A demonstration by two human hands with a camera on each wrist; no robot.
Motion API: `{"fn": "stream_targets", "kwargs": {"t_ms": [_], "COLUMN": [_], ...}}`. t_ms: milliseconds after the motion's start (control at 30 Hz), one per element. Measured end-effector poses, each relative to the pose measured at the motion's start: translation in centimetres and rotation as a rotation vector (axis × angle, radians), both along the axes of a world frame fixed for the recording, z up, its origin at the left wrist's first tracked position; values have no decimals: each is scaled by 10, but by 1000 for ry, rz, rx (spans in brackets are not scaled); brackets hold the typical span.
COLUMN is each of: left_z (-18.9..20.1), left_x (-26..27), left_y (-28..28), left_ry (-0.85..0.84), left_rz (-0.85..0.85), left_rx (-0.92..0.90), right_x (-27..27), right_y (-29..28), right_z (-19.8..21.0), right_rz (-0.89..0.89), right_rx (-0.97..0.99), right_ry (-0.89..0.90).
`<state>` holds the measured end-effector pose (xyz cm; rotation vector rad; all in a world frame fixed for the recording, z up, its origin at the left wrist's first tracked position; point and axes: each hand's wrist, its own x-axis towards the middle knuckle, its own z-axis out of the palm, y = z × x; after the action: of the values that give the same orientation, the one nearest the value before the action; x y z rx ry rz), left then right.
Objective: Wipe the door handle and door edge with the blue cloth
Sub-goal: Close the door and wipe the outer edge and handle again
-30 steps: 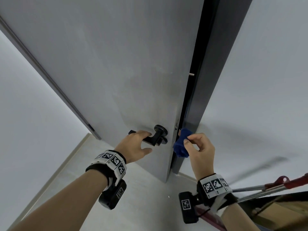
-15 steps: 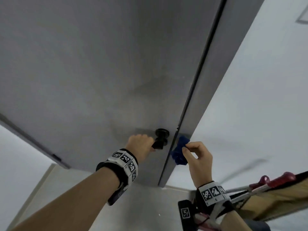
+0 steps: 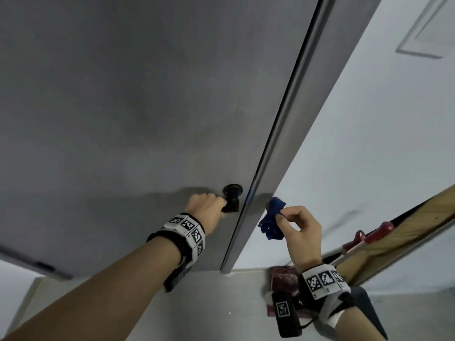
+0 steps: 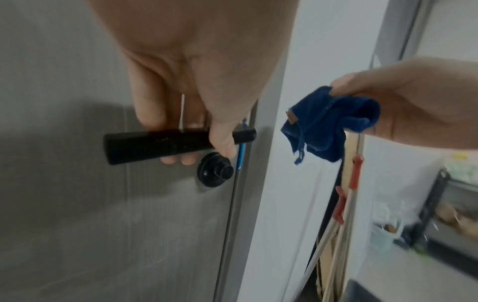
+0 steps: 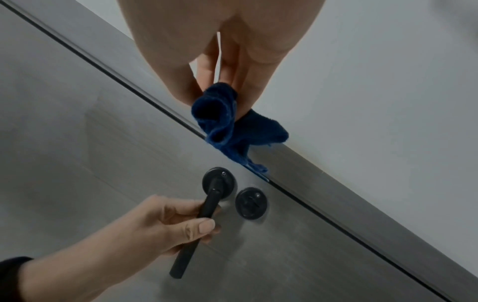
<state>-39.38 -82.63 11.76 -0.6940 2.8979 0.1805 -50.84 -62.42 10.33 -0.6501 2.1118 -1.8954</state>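
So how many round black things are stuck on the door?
2. One is the round base where the door handle joins the door, just past the left hand. The other is the lock knob beside it, nearer the door edge. None looks hidden.

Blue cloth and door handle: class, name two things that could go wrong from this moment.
1. The right hand only pinches the blue cloth at one corner; the bunch could slip and drop.
2. The left hand grips the door handle, so a wipe might miss the covered part.
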Motion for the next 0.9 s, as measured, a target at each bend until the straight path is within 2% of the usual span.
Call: {"fn": "stream_targets", "kwargs": {"t_ms": [67,133,367,567,767,900], "left_z": [3,12,57,87,98,132], "left_x": [14,36,136,176,176,155], "left_y": [-13,-26,-71,-95,-113,-107], "left_ry": [94,189,410,693,736,780], "left_rz": [28,33,221,301,153,28], "left_rx": [154,223,32,-75,-229,-338], "right_x": [-1,1,17,31,34,27], "right_y": [-2,-8,-48,-77,-85,-90], "right_z": [2,9,44,60,86,121], "right_rz": [11,15,56,48,-16,-127], "right_rx": [10,15,-10,-8,-99,-223], "right_ry": [7,29,127,216,277,349]}}
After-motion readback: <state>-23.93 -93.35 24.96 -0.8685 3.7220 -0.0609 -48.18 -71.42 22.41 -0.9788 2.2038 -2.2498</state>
